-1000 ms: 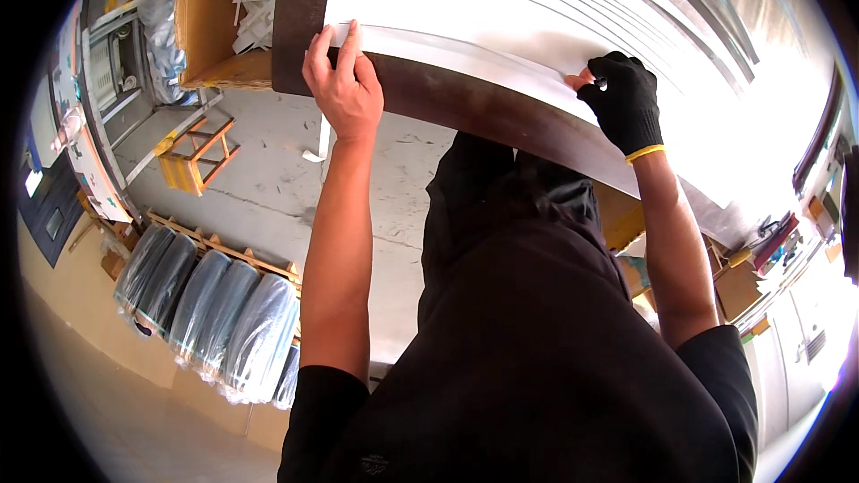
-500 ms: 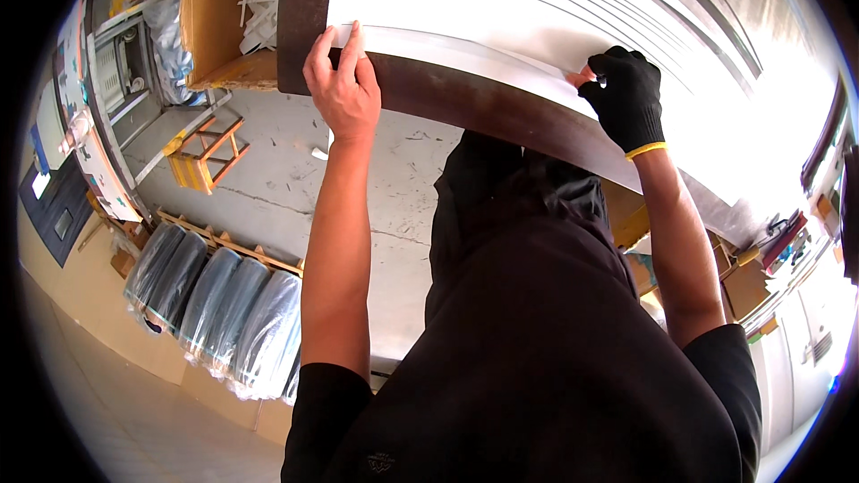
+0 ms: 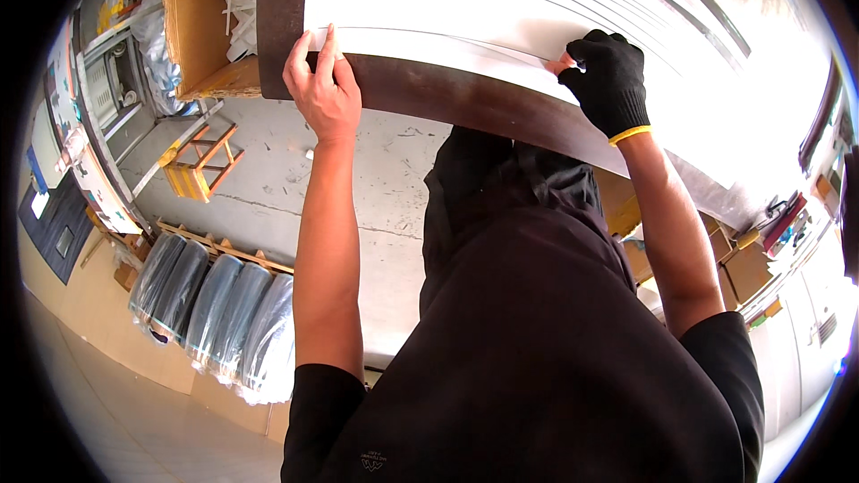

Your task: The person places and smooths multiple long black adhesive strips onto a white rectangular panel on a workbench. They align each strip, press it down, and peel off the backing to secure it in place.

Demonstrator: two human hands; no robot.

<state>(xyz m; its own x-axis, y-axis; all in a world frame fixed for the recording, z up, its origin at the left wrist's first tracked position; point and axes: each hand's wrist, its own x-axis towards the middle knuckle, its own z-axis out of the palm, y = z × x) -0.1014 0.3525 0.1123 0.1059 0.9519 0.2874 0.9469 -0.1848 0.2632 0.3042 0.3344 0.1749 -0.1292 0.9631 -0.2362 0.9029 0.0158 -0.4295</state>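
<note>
A white sheet [image 3: 412, 7] with several thin dark lines lies on a dark brown table [image 3: 429, 97]. My bare left hand [image 3: 324, 94] rests at the sheet's near left corner. Two of its fingers stretch onto the white surface, apart from each other. My right hand [image 3: 608, 80] wears a black knit glove with a yellow cuff, and its bare fingertips show. Thumb and finger pinch a white strip [image 3: 501, 66] along the sheet's near edge. A dark line separates this strip from the rest. How far the fingers reach under it is hidden.
Left of the table stands an open cardboard box [image 3: 199, 27] holding white scraps [image 3: 240, 22]. A small wooden stool [image 3: 204, 165] is on the grey floor [image 3: 268, 183]. Farther left, several plastic-wrapped dark rolls [image 3: 219, 313] line up beside wooden slats. Cardboard boxes [image 3: 747, 273] sit at the right.
The view has shifted slightly, so table and hands appear farther left. Both hands keep about the same place on the sheet. The strip's lifted edge by the right hand looks flatter.
</note>
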